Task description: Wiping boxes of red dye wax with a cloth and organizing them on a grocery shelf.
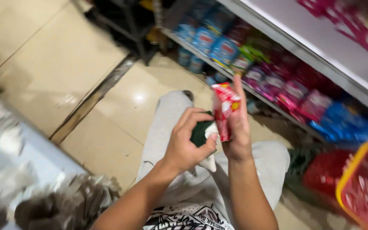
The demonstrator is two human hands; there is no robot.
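My right hand (237, 127) holds a small red and white packet (224, 108) upright in front of me, fingers stretched along its far side. My left hand (187, 142) is curled around a dark green and white cloth (201, 133) and presses it against the lower part of the packet. Both hands are above my lap; I wear light grey trousers (162, 127) and sit or squat on the floor.
A low shop shelf (277, 104) on the right holds several blue, green, pink and red packets. A red basket with a yellow rim (354, 170) stands at the lower right. Beige floor tiles (64, 64) stretch to the left. A blurred grey surface (18, 162) fills the lower left.
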